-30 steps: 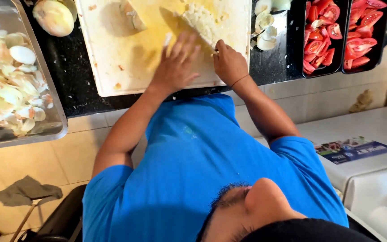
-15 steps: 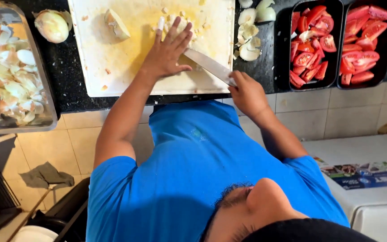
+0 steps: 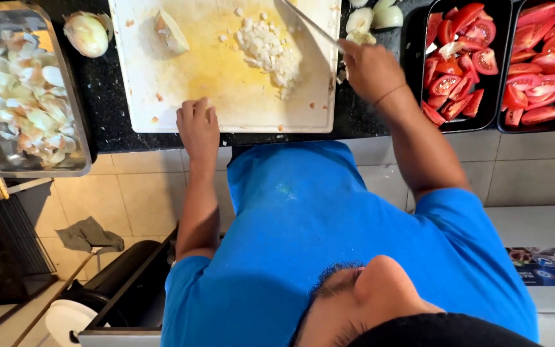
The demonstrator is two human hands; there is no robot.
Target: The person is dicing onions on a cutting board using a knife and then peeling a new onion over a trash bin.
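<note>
**Dark stone surface with a chopping station, seen from above**

Dark speckled stone forms the surface (image 3: 107,96) on which a pale, yellow-stained cutting board (image 3: 226,103) lies square to the person's body. Near the board's middle sits a heap of diced onion (image 3: 268,51), gathered into one mound rather than scattered, which leaves the near part of the board bare. The right hand (image 3: 370,67) has its grip closed around the handle of a knife (image 3: 309,26); the blade slants up and away over the board's far right corner, its tip beyond the picture's edge, held off the diced heap. The left hand (image 3: 197,125) rests flat at the board's near edge, fingers together and holding nothing, a placement that likely steadies the board and keeps the fingers away from the blade. An uncut onion wedge (image 3: 170,31) waits at the far left of the board, within reach of that hand. Just off the board's left corner stands a whole peeled onion (image 3: 87,33), and beyond it a metal tray (image 3: 75,138) collects onion skins, kept apart from the food. To the right, more peeled onion pieces (image 3: 372,18) lie beside the knife hand, and two black trays (image 3: 419,71) hold red tomato wedges (image 3: 460,71).
</note>
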